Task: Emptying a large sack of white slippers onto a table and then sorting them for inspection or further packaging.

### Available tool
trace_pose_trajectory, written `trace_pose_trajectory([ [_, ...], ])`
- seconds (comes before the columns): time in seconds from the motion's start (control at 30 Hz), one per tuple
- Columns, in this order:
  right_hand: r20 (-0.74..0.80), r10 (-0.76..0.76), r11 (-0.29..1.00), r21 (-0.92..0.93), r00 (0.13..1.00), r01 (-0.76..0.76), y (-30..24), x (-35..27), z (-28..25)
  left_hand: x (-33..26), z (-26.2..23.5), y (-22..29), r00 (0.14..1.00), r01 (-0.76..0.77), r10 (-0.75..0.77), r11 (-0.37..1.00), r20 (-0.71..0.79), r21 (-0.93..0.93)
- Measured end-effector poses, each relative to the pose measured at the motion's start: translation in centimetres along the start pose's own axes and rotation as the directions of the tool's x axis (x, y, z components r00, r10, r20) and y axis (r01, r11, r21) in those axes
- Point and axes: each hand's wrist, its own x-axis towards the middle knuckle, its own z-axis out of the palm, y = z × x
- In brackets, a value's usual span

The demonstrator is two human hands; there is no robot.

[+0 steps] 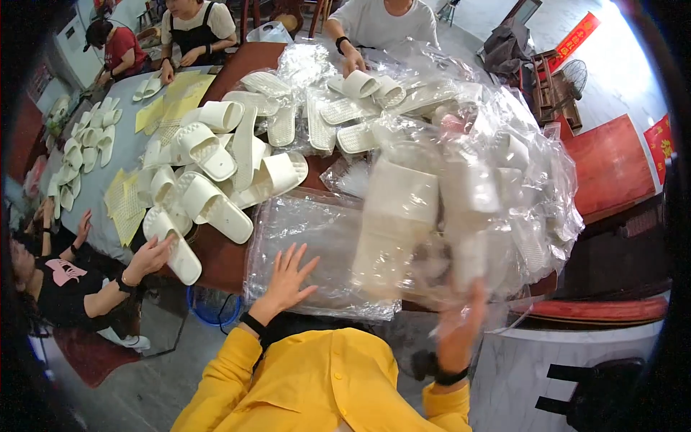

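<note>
My left hand (285, 285) is open, fingers spread, over the near edge of a stack of flat clear plastic bags (306, 241). My right hand (461, 331), smeared by motion, is at the lower end of a clear plastic bag with a pair of white slippers (397, 194) inside. That bag is blurred too, and my fingers seem closed on its near edge. Loose white slippers (216, 205) are heaped left of the flat bags. Beyond the blurred bag lies a big pile of bagged slippers (515, 162).
A co-worker's hand (151, 255) touches a slipper at the left. Another person's hand (353, 61) reaches the far slippers. Yellow sheets (126, 201) and slipper pairs (90, 137) lie on the grey table (122, 155). A blue basket (212, 306) stands below the table's edge.
</note>
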Motion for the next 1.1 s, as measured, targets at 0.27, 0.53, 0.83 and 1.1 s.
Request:
trace_pose_trajectory([
  [0.27, 0.582, 0.549, 0.665, -0.739, 0.600, 0.109, 1.7, -2.4, 1.4, -1.7, 0.0, -0.6, 0.897, 0.340, -0.279, -0.061, 0.343, -0.938],
  [0.53, 0.867, 0.108, -0.289, -0.441, 0.487, 0.850, -8.5, -3.2, 12.1, -2.6, -1.5, -3.0, 0.898, 0.124, -0.265, -0.613, 0.351, -0.780],
  [0.83, 0.856, 0.152, -0.112, -0.482, 0.495, 0.869, -8.2, -4.7, 16.9, -0.2, 0.8, -0.5, 0.761, 0.357, -0.489, -0.235, 0.427, -0.904],
  [1.1, 0.880, 0.267, 0.118, -0.433, 0.392, 0.894, -8.0, -3.0, 17.8, -1.0, 3.0, -4.0, 0.715, 0.392, -0.507, -0.278, 0.481, -0.877],
])
